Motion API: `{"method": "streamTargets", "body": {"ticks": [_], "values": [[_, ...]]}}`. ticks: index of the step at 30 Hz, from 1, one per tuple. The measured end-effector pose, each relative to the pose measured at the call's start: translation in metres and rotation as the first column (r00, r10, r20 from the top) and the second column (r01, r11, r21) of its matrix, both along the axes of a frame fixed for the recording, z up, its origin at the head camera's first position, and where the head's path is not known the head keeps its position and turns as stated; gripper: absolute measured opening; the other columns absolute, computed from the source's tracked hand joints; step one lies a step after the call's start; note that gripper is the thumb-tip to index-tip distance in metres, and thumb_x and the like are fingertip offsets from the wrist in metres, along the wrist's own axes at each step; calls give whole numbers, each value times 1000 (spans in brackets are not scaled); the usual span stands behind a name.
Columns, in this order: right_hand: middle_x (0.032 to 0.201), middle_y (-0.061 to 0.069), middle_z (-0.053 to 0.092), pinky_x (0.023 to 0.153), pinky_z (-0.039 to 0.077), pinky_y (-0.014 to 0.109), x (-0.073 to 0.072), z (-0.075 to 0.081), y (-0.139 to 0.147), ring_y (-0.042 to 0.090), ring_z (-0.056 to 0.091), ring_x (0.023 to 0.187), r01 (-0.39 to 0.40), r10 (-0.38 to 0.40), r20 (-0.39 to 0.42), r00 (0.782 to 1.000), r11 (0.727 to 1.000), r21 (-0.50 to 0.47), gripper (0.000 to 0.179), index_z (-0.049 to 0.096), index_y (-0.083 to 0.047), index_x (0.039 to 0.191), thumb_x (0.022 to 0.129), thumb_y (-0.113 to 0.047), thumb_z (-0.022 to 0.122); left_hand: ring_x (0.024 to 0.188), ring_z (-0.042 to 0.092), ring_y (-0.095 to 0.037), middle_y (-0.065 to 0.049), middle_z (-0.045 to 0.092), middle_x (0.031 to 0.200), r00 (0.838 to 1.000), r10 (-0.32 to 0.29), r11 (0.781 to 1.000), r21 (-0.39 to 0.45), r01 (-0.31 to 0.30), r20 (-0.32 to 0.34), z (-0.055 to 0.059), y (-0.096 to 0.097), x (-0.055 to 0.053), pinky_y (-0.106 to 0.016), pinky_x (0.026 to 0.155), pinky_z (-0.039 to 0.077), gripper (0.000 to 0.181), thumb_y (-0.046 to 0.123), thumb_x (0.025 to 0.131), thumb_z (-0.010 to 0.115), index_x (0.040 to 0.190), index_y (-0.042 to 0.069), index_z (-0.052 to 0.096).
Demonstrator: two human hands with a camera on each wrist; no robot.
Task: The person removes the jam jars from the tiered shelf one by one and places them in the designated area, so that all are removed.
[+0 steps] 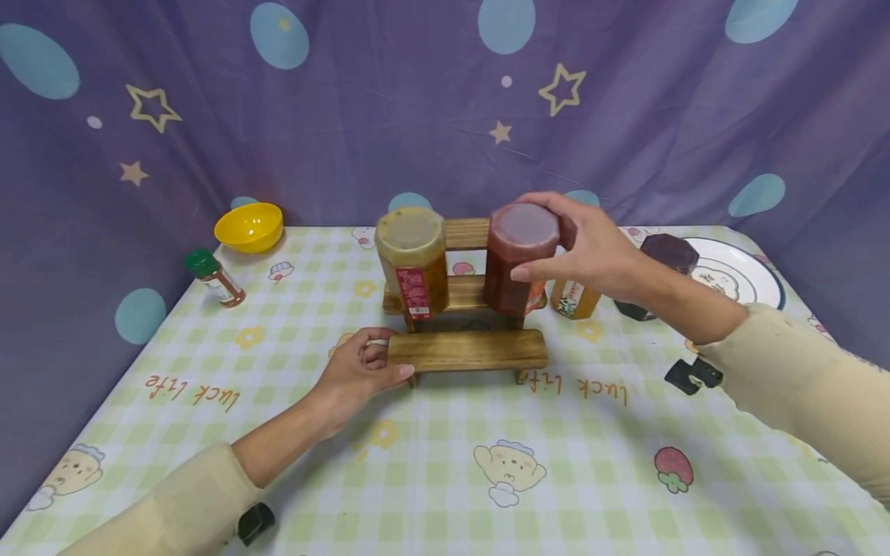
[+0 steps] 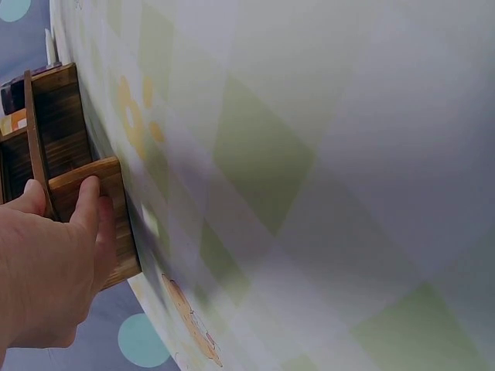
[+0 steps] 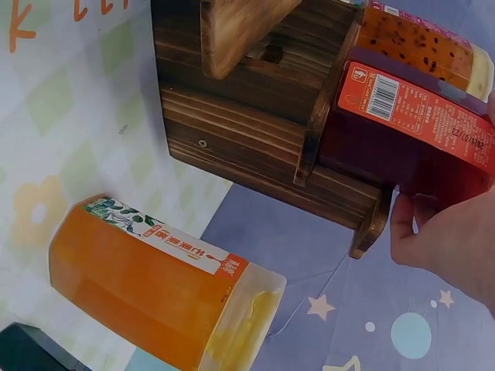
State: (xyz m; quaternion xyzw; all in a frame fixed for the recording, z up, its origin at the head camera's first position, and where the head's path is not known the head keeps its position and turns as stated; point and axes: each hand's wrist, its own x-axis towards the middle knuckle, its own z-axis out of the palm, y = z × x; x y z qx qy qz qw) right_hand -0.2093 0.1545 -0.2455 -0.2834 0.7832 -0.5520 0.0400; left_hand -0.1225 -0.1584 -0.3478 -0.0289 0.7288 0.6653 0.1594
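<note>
A tiered wooden rack (image 1: 467,350) stands in the middle of the table. My left hand (image 1: 356,376) grips the left end of its lowest step, thumb in front; the left wrist view shows the fingers (image 2: 90,202) against the rack's side. With my right hand (image 1: 591,243) I hold a dark red jar (image 1: 511,266) at the right of the middle step, its label (image 3: 418,108) facing right. Beside it on the same step is a yellowish jar (image 1: 426,270) with dark specks and a pink label. An orange jar (image 3: 155,270) stands on the cloth right of the rack.
A dark jar (image 1: 669,253) stands farther right, partly behind my right forearm, by a white plate (image 1: 754,278) with a dark rim. At the back left are a yellow bowl (image 1: 250,229) and a green-capped spice bottle (image 1: 217,279). A purple curtain (image 1: 389,116) hangs behind.
</note>
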Motion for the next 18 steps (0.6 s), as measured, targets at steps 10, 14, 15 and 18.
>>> {"method": "streamTargets", "body": {"ticks": [10, 14, 15, 18], "values": [[120, 6, 60, 85, 55, 26, -1, 1, 0, 20, 59, 108, -1, 1, -6, 1000, 1000, 12, 70, 51, -13, 134, 73, -7, 85, 95, 61, -19, -14, 55, 111, 1000, 0, 1000, 1, 0, -2, 1, 1, 0, -33, 90, 57, 60, -3, 86, 69, 136, 1, 36], [120, 7, 60, 85, 55, 27, -1, 1, 0, 21, 59, 108, -3, 3, 3, 1000, 1000, -10, 69, 52, -12, 133, 72, -6, 85, 95, 61, -19, -15, 54, 111, 1000, -3, 1000, -3, 3, -6, 2, 1, 0, -33, 91, 57, 61, -2, 86, 69, 137, 2, 35], [120, 7, 60, 86, 55, 27, -1, 1, 0, 21, 59, 108, -2, 2, 0, 1000, 1000, -14, 69, 52, -12, 132, 72, -6, 85, 95, 61, -19, -15, 55, 112, 1000, -2, 1000, -4, 2, -5, 2, 1, 0, -33, 91, 57, 61, -2, 86, 69, 137, 2, 35], [120, 7, 59, 87, 54, 27, 2, 1, 0, 20, 58, 108, 6, -7, -13, 1000, 1000, -18, 68, 53, -11, 131, 72, -6, 85, 96, 62, -19, -16, 55, 115, 1000, 1, 1000, -4, -1, -1, 1, 1, 0, -34, 91, 56, 61, -2, 87, 69, 137, 1, 35]]}}
